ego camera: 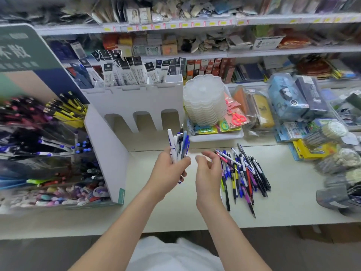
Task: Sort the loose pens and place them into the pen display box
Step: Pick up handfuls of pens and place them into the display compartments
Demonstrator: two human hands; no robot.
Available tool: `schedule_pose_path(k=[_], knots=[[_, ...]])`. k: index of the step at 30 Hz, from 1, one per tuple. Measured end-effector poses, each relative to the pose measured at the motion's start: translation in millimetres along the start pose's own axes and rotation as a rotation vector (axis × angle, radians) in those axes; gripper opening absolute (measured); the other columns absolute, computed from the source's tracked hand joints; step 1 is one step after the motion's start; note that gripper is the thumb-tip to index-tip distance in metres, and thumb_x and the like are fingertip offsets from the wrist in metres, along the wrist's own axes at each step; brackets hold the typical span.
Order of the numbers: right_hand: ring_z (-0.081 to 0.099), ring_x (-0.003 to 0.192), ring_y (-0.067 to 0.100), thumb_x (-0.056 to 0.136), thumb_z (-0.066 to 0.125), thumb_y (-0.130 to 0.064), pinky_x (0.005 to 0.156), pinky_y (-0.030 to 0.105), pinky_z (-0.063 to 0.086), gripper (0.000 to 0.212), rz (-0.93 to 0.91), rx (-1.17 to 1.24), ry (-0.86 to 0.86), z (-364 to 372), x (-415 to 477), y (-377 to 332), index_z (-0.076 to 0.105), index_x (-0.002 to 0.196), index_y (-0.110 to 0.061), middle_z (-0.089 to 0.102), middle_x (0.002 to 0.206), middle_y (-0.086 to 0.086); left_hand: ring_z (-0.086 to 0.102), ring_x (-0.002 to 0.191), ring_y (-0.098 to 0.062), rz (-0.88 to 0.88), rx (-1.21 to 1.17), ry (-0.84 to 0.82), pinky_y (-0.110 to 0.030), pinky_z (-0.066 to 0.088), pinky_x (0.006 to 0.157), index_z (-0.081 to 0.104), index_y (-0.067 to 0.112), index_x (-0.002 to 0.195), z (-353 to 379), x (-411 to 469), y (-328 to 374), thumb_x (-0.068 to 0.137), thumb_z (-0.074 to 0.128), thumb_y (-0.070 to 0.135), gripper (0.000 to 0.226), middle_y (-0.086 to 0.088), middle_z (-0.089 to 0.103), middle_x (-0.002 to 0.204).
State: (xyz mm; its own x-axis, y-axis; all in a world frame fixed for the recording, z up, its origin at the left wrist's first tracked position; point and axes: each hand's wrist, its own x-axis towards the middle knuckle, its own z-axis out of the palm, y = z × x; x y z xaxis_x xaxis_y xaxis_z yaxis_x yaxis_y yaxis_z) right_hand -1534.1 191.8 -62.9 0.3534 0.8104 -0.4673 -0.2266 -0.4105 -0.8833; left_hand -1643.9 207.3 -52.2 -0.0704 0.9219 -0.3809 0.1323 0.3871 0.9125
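Blue-white pens (178, 145), about six, gripped in left hand (169, 169); right hand (207, 169) open, empty.

A stationery shop, seen at a stocked display counter.

Shelves (195, 26) run across the back with yellow price tags (145, 27) along their edges and rows of packaged goods. A tiered pen display (45, 145) stands at the left under a printed sign (21, 47), refill packs (125, 73) fill a white holder, and bagged scissors (237, 117) and pencil cases (289, 98) crowd the counter (175, 218).
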Motion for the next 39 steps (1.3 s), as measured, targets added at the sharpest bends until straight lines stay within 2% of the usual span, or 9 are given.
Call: schedule_pose_path(k=[3, 7, 14, 19, 22, 26, 30, 35, 39], knots=[[0.062, 0.078, 0.018, 0.095, 0.077, -0.029, 0.07, 0.028, 0.052, 0.027, -0.421, -0.168, -0.211, 9, -8, -9, 0.066, 0.117, -0.039, 0.065, 0.089, 0.0, 0.058, 0.055, -0.014, 0.079, 0.155, -0.036, -0.031, 0.045, 0.048, 0.066, 0.024, 0.102, -21, -7, -7, 0.094, 0.065, 0.024, 0.008, 0.004, 0.065, 0.068], [0.05, 0.067, 0.008, 0.092, 0.08, -0.044, 0.063, 0.018, 0.039, 0.034, -0.585, -0.475, -0.238, 35, -21, -4, 0.072, 0.124, -0.032, 0.051, 0.075, -0.012, 0.057, 0.06, -0.005, 0.147, 0.348, -0.027, -0.025, 0.045, 0.054, 0.067, 0.033, 0.094, -51, -18, -16, 0.088, 0.062, 0.017, 0.018, 0.015, 0.068, 0.072], [0.068, 0.068, 0.011, 0.104, 0.068, -0.029, 0.061, 0.03, 0.058, 0.01, -0.328, -0.174, -0.196, 90, -67, 9, 0.075, 0.109, -0.023, 0.07, 0.081, 0.01, 0.051, 0.058, -0.02, 0.049, 0.14, -0.268, -0.034, 0.046, 0.053, 0.067, 0.023, 0.104, -138, -42, -31, 0.089, 0.083, 0.031, 0.024, -0.001, 0.057, 0.069], [0.06, 0.06, 0.01, 0.11, 0.059, -0.029, 0.057, 0.025, 0.05, 0.02, -0.335, -0.154, -0.195, 122, -108, 25, 0.069, 0.102, -0.014, 0.066, 0.074, 0.001, 0.05, 0.062, -0.019, -0.001, -0.066, -0.387, -0.035, 0.046, 0.056, 0.061, 0.013, 0.099, -196, -59, -45, 0.107, 0.063, 0.034, 0.022, -0.005, 0.052, 0.078], [0.044, 0.059, 0.015, 0.112, 0.054, -0.03, 0.054, 0.03, 0.041, 0.025, -0.346, -0.008, -0.017, 138, -131, 33, 0.057, 0.095, -0.012, 0.049, 0.075, 0.005, 0.051, 0.062, -0.017, -0.066, -0.238, -0.363, -0.031, 0.045, 0.054, 0.062, 0.007, 0.115, -223, -68, -52, 0.11, 0.055, 0.041, 0.035, -0.003, 0.053, 0.078], [0.064, 0.064, 0.022, 0.114, 0.048, -0.026, 0.063, 0.037, 0.054, 0.015, -0.513, 0.15, 0.271, 161, -171, 38, 0.05, 0.104, -0.015, 0.06, 0.087, 0.017, 0.05, 0.064, -0.018, -0.084, -0.397, -0.328, -0.033, 0.045, 0.055, 0.064, 0.011, 0.125, -253, -75, -62, 0.097, 0.064, 0.064, 0.061, -0.001, 0.056, 0.083], [0.073, 0.076, 0.01, 0.105, 0.066, -0.013, 0.069, 0.023, 0.057, 0.003, -0.69, -0.041, 0.084, 192, -213, 49, 0.064, 0.105, -0.011, 0.072, 0.085, 0.002, 0.051, 0.065, -0.019, -0.07, -0.484, -0.323, -0.031, 0.046, 0.055, 0.06, -0.002, 0.133, -270, -81, -57, 0.09, 0.059, 0.08, 0.092, -0.003, 0.057, 0.083], [0.065, 0.084, 0.004, 0.094, 0.08, -0.016, 0.075, 0.009, 0.042, 0.011, -0.92, -0.451, 0.032, 204, -221, 72, 0.078, 0.103, -0.021, 0.073, 0.093, -0.01, 0.066, 0.094, -0.033, -0.069, -0.43, -0.281, -0.05, 0.052, 0.088, 0.077, 0.011, 0.116, -282, -85, -52, 0.09, 0.062, 0.079, 0.074, -0.016, 0.074, 0.102], [0.065, 0.072, 0.009, 0.102, 0.071, -0.018, 0.07, 0.026, 0.052, 0.007, -0.607, -0.064, 0.04, 201, -213, 54, 0.077, 0.099, -0.02, 0.073, 0.081, -0.007, 0.051, 0.059, -0.019, -0.078, -0.428, -0.237, -0.03, 0.043, 0.052, 0.066, 0.002, 0.103, -283, -88, -42, 0.094, 0.061, 0.073, 0.072, -0.011, 0.055, 0.077]])
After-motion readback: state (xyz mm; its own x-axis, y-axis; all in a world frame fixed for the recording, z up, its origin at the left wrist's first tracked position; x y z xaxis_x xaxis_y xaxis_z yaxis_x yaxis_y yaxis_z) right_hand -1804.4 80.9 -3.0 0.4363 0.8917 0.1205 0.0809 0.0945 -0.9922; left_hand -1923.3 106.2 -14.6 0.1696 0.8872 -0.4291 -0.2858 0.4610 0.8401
